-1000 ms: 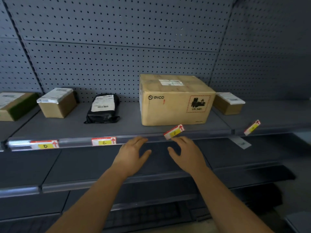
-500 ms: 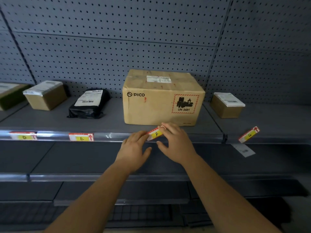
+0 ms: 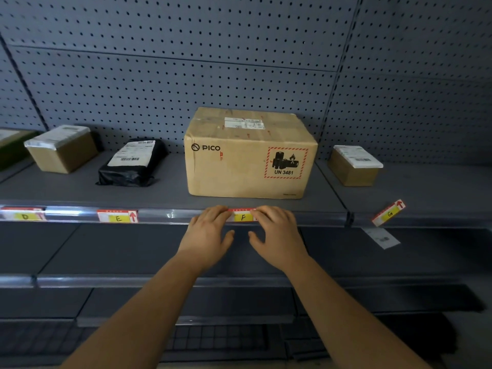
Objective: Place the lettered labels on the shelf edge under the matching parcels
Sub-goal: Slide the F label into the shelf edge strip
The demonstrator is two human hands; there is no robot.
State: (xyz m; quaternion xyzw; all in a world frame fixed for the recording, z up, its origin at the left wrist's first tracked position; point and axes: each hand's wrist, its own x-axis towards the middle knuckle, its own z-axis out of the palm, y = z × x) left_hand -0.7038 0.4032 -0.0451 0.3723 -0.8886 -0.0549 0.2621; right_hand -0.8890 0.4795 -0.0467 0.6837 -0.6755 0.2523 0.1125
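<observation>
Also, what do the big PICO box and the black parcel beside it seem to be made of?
PICO box: likely cardboard, matte brown, with taped top seam and printed marks. Black parcel: probably thin plastic film, slightly glossy; its wrinkles catch light.

Matt grey shelving, cardboard, plastic
The shelf and perforated back panel are painted matt; the box is made of brown cardboard, the bag of crinkled glossy black plastic.

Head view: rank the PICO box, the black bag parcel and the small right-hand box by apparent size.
1. PICO box
2. black bag parcel
3. small right-hand box
The last two look close; lens distortion leaves their order unsure.
</observation>
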